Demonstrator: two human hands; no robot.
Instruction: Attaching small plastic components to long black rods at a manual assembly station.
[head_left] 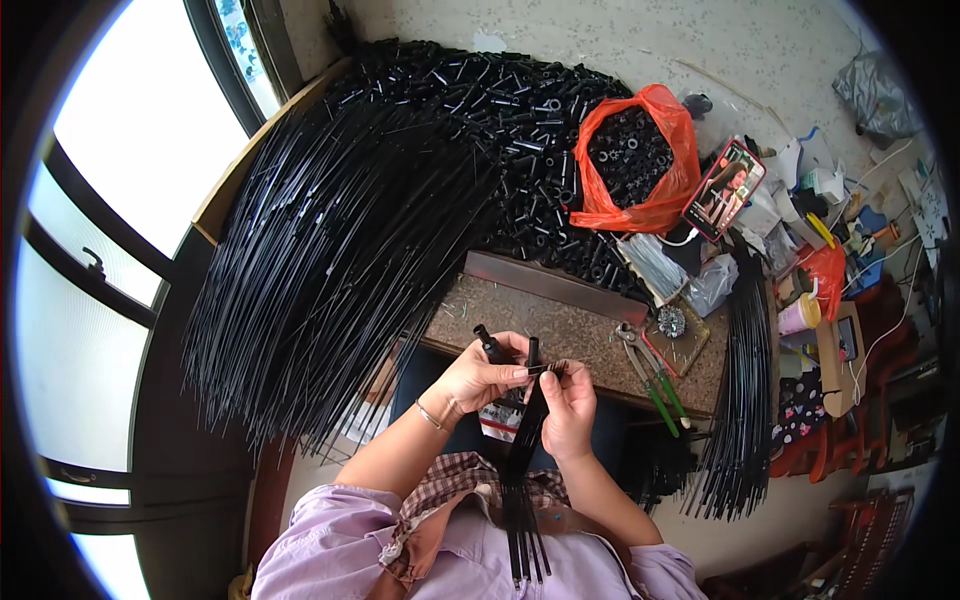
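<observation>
The left hand (478, 378) is closing its fingers around a short black tube (492, 346), whose end is sticking up past the knuckles. The right hand (568, 402) is pinching the top of a bundle of thin black rods (522, 470) between thumb and fingers; the bundle is running down from between both hands to the person's lap. Just beyond the hands a brown work slab (560, 330) is lying, with green-handled pliers (652, 374) resting to the right of the right hand. Farther out, an orange bag (655, 195) of black parts is sitting open, and a large fan of long black rods (330, 250) is spreading to the left of the left hand.
</observation>
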